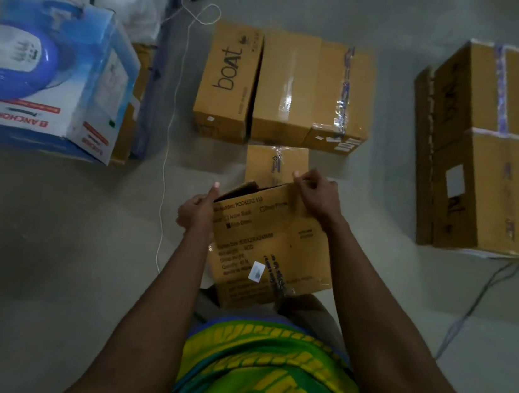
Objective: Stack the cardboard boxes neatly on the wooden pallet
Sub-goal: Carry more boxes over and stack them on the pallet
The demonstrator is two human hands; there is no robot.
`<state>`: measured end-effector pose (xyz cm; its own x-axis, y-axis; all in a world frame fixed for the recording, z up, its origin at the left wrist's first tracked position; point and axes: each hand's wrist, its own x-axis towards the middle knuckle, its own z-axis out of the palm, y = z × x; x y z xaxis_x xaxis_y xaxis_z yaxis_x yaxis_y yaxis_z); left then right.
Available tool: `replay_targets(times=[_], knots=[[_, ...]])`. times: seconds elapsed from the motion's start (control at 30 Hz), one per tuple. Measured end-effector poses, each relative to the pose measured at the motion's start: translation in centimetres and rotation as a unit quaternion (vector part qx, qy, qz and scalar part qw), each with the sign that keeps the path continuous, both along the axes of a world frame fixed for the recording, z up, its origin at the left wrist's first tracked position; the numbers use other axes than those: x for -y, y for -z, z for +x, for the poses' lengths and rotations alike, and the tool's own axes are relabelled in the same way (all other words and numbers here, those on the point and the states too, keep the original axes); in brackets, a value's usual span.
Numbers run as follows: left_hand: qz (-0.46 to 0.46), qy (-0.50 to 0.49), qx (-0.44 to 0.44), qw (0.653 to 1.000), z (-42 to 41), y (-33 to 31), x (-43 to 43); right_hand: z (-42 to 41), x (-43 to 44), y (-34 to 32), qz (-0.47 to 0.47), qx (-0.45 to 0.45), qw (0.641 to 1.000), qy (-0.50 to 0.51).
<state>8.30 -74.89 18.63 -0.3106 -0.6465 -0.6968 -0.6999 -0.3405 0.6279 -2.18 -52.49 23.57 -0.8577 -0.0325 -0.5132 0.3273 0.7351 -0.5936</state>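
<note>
— Where is the printed cardboard box [271, 247] seen?
— At the frame's centre, just below a small box [275, 165] and a row of three boxes [285, 91].
— How is it held?
— Its top left edge is gripped by the curled left hand [196, 211]; its top right corner is pinched by the right hand [316, 194].

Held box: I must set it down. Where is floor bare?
Bare floor: left of the white cable, nearer than the blue Anchor box; between the box row and the large boxes. Crowded beyond the held box: small box, then the row.
</note>
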Motion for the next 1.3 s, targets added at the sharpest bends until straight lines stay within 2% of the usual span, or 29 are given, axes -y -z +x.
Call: replay_targets(times=[0.1,0.17,0.23,0.33,0.47,0.67,0.8,0.87,1.03,1.17,1.3], knots=[[0.145,-0.021,-0.003,0.989,0.0,-0.3,-0.6,-0.2,-1.0,0.4,0.033,-0.007,0.995,0.090],[0.245,0.014,0.019,0.969,0.0,0.4,-0.9,0.5,-1.9,-0.2,0.037,0.029,0.986,0.162],[0.290,0.071,0.045,0.953,-0.2,0.1,-1.8,1.2,-3.5,-0.2,0.052,0.070,0.971,0.221],[0.249,0.102,0.048,0.962,-0.1,-1.7,-4.5,2.7,-5.9,-0.3,0.079,0.126,0.949,0.279],[0.218,0.140,0.045,0.965,-0.3,-4.8,-8.7,5.3,-9.7,-1.4,0.073,0.129,0.932,0.330],[0.182,0.207,-0.012,0.961,-3.0,-9.4,-14.5,5.1,-15.9,-6.2,0.067,0.040,0.917,0.390],[0.131,0.238,-0.049,0.961,-4.9,-9.0,-19.4,4.7,-21.8,-10.7,0.045,-0.029,0.913,0.406],[0.100,0.255,-0.071,0.959,-4.6,-12.8,-23.7,5.5,-25.7,-12.8,0.036,-0.071,0.905,0.418],[-0.008,0.346,-0.151,0.926,-3.6,-22.0,-35.0,8.5,-35.7,-17.6,-0.029,-0.156,0.848,0.506],[-0.061,0.386,-0.191,0.901,-4.3,-26.0,-42.7,10.6,-42.3,-20.4,-0.094,-0.207,0.786,0.574],[-0.076,0.411,-0.224,0.881,-5.2,-27.4,-48.9,11.5,-48.4,-21.7,-0.094,-0.248,0.759,0.595]])
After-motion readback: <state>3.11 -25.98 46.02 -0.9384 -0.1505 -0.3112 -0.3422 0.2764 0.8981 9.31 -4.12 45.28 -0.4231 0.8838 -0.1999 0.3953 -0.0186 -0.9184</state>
